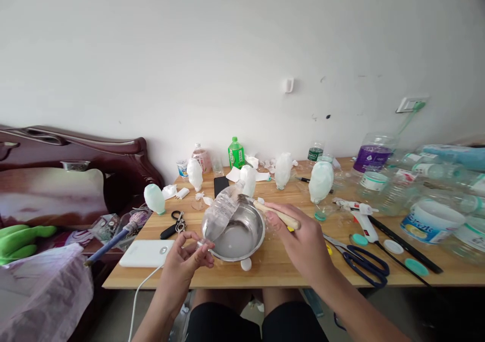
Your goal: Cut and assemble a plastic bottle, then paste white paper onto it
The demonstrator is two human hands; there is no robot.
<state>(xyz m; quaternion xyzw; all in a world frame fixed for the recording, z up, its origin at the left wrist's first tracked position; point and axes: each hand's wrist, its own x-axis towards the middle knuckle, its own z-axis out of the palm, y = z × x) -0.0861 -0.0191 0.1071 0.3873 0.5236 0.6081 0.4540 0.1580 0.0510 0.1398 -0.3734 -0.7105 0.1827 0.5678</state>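
Observation:
My left hand pinches the lower end of a clear plastic bottle, which lies tilted over a metal bowl. Whitish liquid covers the bowl's bottom. In my right hand is a brush with a pale wooden handle, its bristle end against the bottle's upper side. The bottle's surface looks wet and partly whitish. Behind the bowl stand several white-covered bottle shapes, one just beyond the bottle and another to the right.
Dark-handled scissors and a white glue gun lie on the right. Clear bottles and a cut tub crowd the far right. A white power bank with a cable, keys and a black phone lie on the left.

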